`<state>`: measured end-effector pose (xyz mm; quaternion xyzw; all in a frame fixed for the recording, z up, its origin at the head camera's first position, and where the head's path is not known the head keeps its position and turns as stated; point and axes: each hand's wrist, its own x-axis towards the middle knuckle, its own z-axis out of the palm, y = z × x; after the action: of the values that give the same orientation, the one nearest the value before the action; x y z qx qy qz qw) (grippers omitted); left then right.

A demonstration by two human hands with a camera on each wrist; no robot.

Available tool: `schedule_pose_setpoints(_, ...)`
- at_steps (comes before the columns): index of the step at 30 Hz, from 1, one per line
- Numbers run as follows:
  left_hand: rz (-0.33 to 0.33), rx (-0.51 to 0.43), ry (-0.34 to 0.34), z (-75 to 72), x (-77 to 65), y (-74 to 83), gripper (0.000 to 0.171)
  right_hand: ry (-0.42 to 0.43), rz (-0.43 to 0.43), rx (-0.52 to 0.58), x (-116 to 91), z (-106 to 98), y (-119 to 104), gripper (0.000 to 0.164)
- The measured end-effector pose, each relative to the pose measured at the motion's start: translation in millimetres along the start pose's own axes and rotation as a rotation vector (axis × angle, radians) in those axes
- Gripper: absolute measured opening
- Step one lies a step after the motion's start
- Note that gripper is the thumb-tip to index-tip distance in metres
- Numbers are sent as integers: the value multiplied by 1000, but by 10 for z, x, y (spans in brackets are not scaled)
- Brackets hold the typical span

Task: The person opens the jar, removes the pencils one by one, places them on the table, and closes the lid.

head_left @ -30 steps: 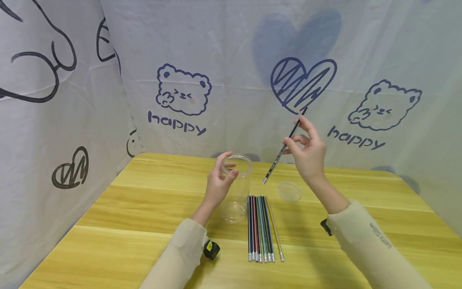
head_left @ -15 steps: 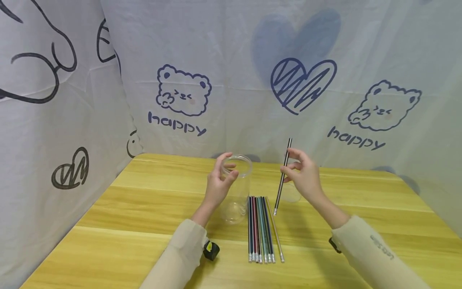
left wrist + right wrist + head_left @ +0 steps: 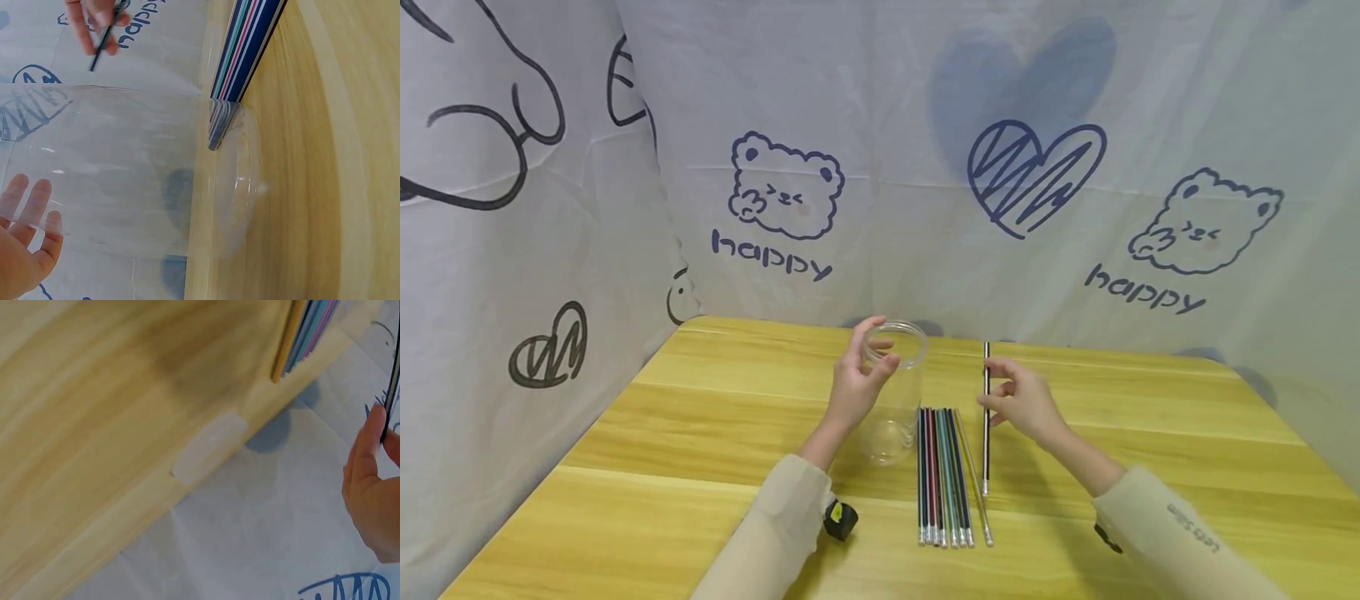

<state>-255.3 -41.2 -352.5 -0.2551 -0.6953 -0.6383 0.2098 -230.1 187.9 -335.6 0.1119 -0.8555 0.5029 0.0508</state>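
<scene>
My left hand (image 3: 859, 379) grips a tall clear plastic jar (image 3: 891, 433) near its rim, thumb and fingers on either side. The jar stands upright on the table without its lid. To its right, my right hand (image 3: 1026, 404) pinches a dark striped pencil (image 3: 987, 458) between thumb and fingers. That pencil points away from me, its silver eraser end towards me. Between the hands lies a row of several pencils (image 3: 943, 483) in dark, red, teal and blue, silver ends towards me. A natural-wood pencil (image 3: 974, 479) lies slightly slanted at the row's right side.
A clear round lid (image 3: 209, 447) lies on the wooden table (image 3: 700, 433) near its back edge, largely hidden behind the right hand in the head view. White cloth (image 3: 917, 250) with printed bears and hearts hangs behind the table and along its left side.
My right hand has lowered the pencil from up in front of the cloth to beside the row, turning it from slanted to nearly in line with the others. My left hand stays on the jar.
</scene>
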Motion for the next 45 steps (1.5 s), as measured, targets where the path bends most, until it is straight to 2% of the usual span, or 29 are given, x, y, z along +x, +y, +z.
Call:
schedule_pose_setpoints(3, -1, -3, -6, 0, 2, 3, 86, -57, 40, -14, -31, 30, 42, 55)
schedule_pose_setpoints(10, 1, -12, -20, -26, -39, 339, 93, -132, 79, -42, -79, 88, 156, 55)
schedule_pose_setpoints(11, 4, -8, -19, -26, -42, 348, 93, -139, 82, -45, -84, 98, 170, 55)
schedule_pose_setpoints(18, 2, 4, -20, -26, -40, 350, 94, -184, 124, -73, -100, 163, 229, 54)
schedule_pose_setpoints(27, 8, 9, -24, -26, -30, 351, 93, -191, 204, -139, -102, 218, 247, 55)
schedule_pose_setpoints(33, -31, 17, -55, -53, -34, 355, 74, -215, 222, -159, -114, 257, 277, 54)
schedule_pose_setpoints(38, -85, 19, -100, -73, -40, 365, 85, -202, 225, -173, -109, 283, 304, 53)
schedule_pose_setpoints(45, -127, 47, -124, -83, -46, 386, 97, -184, 244, -188, -108, 314, 322, 53)
